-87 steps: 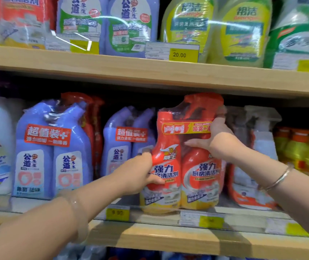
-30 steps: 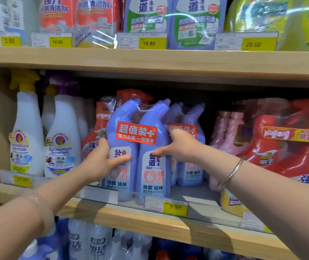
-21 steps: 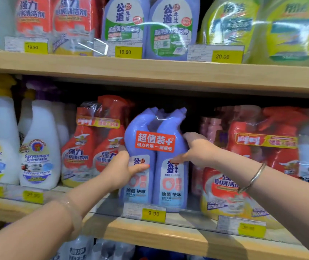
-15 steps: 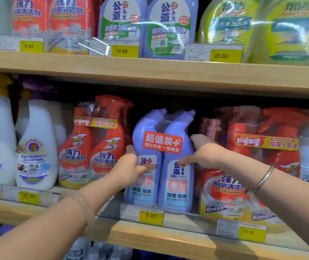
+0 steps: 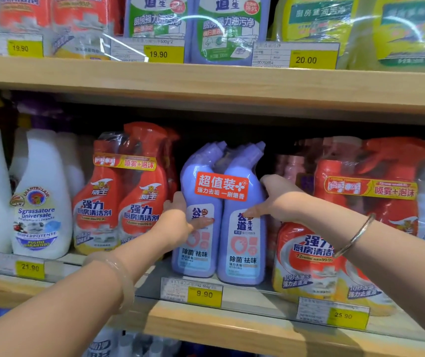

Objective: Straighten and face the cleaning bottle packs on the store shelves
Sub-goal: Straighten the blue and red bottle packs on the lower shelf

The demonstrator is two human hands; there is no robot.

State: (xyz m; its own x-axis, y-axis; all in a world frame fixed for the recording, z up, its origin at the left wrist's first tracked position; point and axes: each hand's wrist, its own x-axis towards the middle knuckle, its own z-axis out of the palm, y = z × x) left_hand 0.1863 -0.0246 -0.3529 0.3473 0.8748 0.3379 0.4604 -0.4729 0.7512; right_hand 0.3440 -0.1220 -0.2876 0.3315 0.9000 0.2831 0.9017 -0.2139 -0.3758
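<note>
2 hands (image 5: 177, 220) (image 5: 275, 202) round 1 twin-pk (image 5: 221, 222) (2 btls)

Retail shop, cleaning-products aisle. Light wooden shelf boards (image 5: 206, 83) stacked in tiers, fronted by clear plastic price-strip rail (image 5: 257, 297). Yellow-and-white price tags (image 5: 204, 294) clipped along edges, printed 9.90, 19.90, 20.00, 21.90, 25.90. Shrink-wrapped twin packs of purple angled-neck bottles (image 5: 221, 215) and red trigger-spray bottles (image 5: 121, 199) lined in rows, duplicates ranked behind. White trigger-spray bottles (image 5: 38, 202) grouped at left.

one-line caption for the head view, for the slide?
Left hand and right hand grip a blue twin-bottle pack standing label-forward on the middle shelf between red spray packs.
</note>
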